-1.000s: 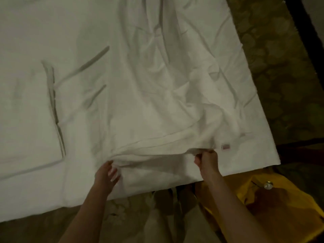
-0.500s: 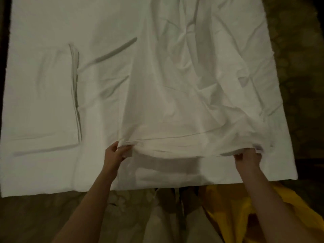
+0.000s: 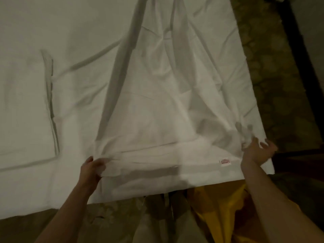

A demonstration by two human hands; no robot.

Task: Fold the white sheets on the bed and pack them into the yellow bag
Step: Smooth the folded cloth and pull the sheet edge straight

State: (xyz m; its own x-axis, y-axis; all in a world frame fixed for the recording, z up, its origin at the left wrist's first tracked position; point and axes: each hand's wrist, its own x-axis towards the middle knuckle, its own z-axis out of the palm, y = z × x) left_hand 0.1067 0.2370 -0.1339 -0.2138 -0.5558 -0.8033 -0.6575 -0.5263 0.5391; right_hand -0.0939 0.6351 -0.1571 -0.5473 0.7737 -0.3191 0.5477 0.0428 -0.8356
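A loose white sheet lies wrinkled across the bed, stretched toward me along the near edge. My left hand grips the sheet's near hem at the left. At the bed's right corner, my right hand shows blurred, spread fingers, and the bunched sheet corner lies against its thumb side. A small red and white label shows near that hand. A folded white sheet lies flat on the left of the bed. The yellow bag lies on the floor below the bed's near edge, partly behind my right forearm.
The bed fills most of the view, its near edge running across the bottom. Patterned carpet lies to the right and below. A dark strip of furniture runs along the far right. My trouser legs stand beside the bag.
My hands have moved apart and drawn the sheet's hem toward the near edge. My right hand has gone to the bed's right corner and its fingers have spread from their grip.
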